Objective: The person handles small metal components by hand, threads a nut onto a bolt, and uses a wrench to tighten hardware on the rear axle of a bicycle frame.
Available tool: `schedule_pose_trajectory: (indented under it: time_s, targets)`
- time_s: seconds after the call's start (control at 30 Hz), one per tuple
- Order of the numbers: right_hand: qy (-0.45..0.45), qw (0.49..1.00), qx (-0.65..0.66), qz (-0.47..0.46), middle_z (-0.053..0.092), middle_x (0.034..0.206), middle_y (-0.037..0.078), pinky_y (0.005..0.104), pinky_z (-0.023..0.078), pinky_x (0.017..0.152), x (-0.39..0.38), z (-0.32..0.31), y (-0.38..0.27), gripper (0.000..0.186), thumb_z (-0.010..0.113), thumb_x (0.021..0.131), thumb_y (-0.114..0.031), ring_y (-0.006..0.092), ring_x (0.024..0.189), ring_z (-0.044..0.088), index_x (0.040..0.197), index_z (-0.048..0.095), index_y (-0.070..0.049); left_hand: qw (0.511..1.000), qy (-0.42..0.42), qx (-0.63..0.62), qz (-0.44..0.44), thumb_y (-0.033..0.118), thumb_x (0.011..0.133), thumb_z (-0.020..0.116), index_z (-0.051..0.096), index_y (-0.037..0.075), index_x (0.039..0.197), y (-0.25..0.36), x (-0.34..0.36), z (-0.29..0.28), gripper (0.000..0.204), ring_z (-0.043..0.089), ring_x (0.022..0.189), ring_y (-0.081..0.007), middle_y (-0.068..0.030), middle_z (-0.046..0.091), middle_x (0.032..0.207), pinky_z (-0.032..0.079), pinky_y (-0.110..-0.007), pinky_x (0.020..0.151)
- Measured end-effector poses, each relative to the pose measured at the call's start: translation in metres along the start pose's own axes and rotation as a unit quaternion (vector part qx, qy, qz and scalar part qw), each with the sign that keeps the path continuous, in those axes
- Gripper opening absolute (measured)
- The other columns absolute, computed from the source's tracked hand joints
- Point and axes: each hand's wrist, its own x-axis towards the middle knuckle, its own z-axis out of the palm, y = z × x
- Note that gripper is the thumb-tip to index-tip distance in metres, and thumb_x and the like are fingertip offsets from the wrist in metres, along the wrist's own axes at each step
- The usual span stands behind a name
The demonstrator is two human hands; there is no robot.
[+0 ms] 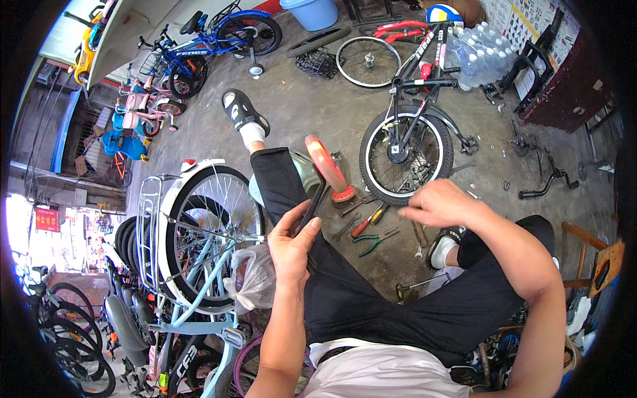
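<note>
My left hand (292, 237) is closed round a dark, narrow bar (316, 202), above my outstretched left leg. Just beyond the bar's upper end is a curved orange-red piece (325, 162), bright and partly blurred, with a red round end at its foot; its kind is unclear. My right hand (443, 204) hangs in the air near the lower rim of a bicycle wheel (369, 174), fingers curled together; whatever they hold is hidden. Between my legs lie green-handled pliers (369, 247), a red-and-yellow screwdriver (367, 223) and a wrench (346, 227).
A partly dismantled black bicycle (424, 73) lies ahead right, by a loose wheel (369, 61) and bagged plastic bottles (481, 56). On my left stands an upturned light-blue bicycle (199, 285) with a plastic bag (255, 278). A blue bicycle (219, 43) is far left; a wooden stool (605, 265) is right.
</note>
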Motion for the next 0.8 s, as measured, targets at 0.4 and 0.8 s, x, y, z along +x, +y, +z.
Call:
schedule_pose_trajectory:
  time_s: [0.4, 0.8]
  targets:
    - [0.145, 0.875, 0.462, 0.008, 0.072, 0.103, 0.010, 0.0331, 0.056, 0.074, 0.025, -0.020, -0.017, 0.050, 0.064, 0.102, -0.043, 0.0183, 0.083, 0.069, 0.129, 0.064, -0.001, 0.941, -0.186, -0.244, -0.140, 0.019, 0.098, 0.073, 0.065, -0.005, 0.122, -0.038, -0.018, 0.023, 0.035, 0.062, 0.070, -0.0189, -0.0162, 0.070, 0.110, 0.048, -0.027, 0.054]
    - [0.077, 0.784, 0.616, 0.002, 0.064, 0.131, 0.013, 0.0347, 0.049, 0.103, 0.020, -0.015, -0.016, 0.066, 0.076, 0.096, -0.034, 0.0179, 0.119, 0.062, 0.145, 0.050, 0.004, 0.953, -0.255, -0.107, -0.121, 0.011, 0.101, 0.065, 0.064, -0.007, 0.130, -0.047, -0.016, 0.041, 0.034, 0.070, 0.097, -0.0208, -0.0135, 0.074, 0.110, 0.054, -0.033, 0.092]
